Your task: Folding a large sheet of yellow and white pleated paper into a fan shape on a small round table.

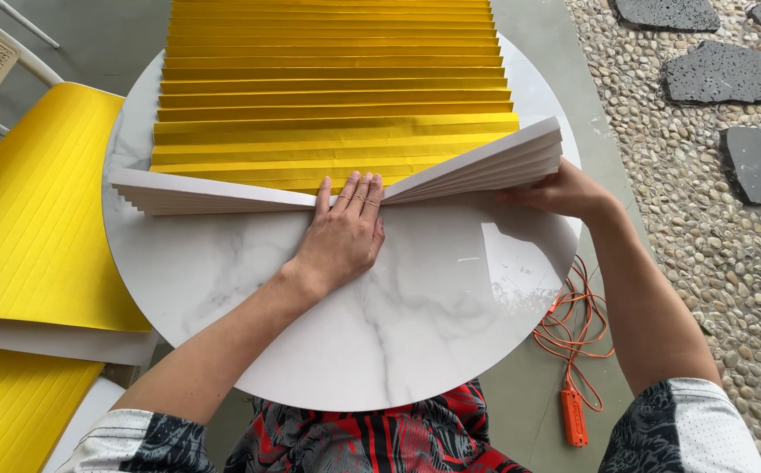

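A large sheet of gold-yellow paper [332,79], pleated accordion-style with a white underside, lies across the round white marble table [415,298]. Its near edge is gathered into a stack of white folds [477,166]. My left hand [343,232] lies flat with the fingers pressing down the middle of that stack. My right hand [560,190] grips the right end of the folds and lifts it slightly, so the stack bends into a shallow V at my left hand.
More yellow lined sheets [30,210] lie piled on a white chair at the left. An orange cord with a plug [573,350] lies on the floor to the right. Pebble paving with dark stepping stones [718,74] runs along the right side.
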